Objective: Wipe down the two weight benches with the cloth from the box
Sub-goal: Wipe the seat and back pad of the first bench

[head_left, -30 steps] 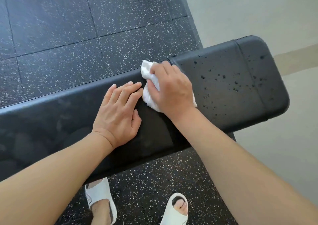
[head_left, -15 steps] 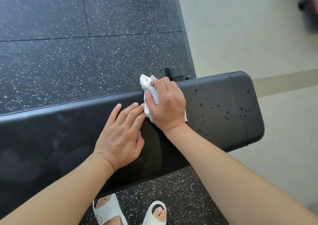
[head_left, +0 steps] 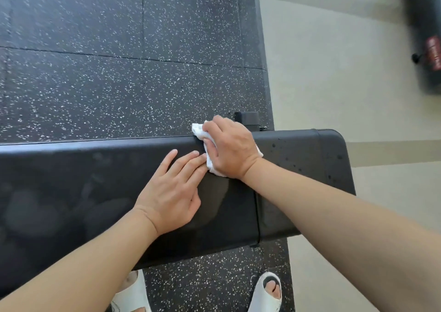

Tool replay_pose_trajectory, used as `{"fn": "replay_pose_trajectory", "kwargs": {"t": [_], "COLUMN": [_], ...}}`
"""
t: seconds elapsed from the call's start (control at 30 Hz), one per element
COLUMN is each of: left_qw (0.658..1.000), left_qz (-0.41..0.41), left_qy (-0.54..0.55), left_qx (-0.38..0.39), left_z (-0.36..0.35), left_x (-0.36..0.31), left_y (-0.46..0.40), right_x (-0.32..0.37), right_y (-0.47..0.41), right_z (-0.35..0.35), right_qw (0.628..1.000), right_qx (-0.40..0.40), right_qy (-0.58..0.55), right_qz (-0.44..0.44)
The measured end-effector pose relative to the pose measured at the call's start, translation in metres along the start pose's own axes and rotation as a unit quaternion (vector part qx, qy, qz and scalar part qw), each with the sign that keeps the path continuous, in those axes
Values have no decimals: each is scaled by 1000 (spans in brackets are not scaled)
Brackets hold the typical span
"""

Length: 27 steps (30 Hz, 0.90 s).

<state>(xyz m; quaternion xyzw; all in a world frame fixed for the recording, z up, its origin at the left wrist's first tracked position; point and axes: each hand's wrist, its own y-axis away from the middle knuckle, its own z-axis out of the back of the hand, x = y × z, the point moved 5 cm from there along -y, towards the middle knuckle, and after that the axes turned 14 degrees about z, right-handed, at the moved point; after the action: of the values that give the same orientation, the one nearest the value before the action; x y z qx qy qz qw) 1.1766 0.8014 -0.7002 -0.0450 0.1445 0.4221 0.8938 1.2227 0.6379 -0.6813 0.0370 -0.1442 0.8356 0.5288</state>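
Head view, looking down on a black padded weight bench (head_left: 71,192) that ran across the frame from the left edge to its rounded end at the right. The right hand (head_left: 230,149) lay on the far edge of the pad, its fingers curled over a crumpled white cloth (head_left: 210,161) and pressing it against the bench top; one corner of the cloth showed beyond the fingertips at the far edge, and another showed beside the wrist. The left hand (head_left: 171,192) rested flat on the pad just beside the cloth, fingers straight and close together, holding nothing, with its fingertips touching the cloth's near edge. To the right of the hands, the end section of the bench carried scattered dark droplets (head_left: 298,166), while the pad to the left showed faint smeared patches. A black frame part (head_left: 247,118) stood out behind the bench near the right hand. Below the bench lay speckled black rubber flooring (head_left: 119,85), bordered on the right by a pale smooth floor (head_left: 334,85). Two white open-toed sandals (head_left: 268,292) appeared at the bottom edge. A blurred dark object with a red label (head_left: 434,54) lay at the upper right.
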Motion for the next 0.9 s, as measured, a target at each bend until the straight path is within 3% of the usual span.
{"fn": "replay_pose_trajectory", "kwargs": {"t": [0.13, 0.33, 0.53, 0.63, 0.9], "left_qw": [1000, 998, 980, 984, 980], "left_qz": [11, 63, 140, 121, 187], "left_qy": [-18, 12, 114, 110, 36], "left_qx": [4, -18, -86, -68, -63], "left_z": [6, 10, 15, 11, -12], "left_x": [-4, -8, -35, -67, -107], "left_y": [2, 9, 18, -1, -60], "right_x": [3, 36, 85, 80, 28], "right_y": [3, 49, 166, 205, 241], "right_z": [3, 9, 28, 43, 90], "right_qw": [1000, 989, 996, 996, 973], "right_qx": [-14, -66, -71, -63, -148], "right_qy": [-9, -14, -39, -59, -122], "right_qz": [0, -128, -36, -21, -126]}}
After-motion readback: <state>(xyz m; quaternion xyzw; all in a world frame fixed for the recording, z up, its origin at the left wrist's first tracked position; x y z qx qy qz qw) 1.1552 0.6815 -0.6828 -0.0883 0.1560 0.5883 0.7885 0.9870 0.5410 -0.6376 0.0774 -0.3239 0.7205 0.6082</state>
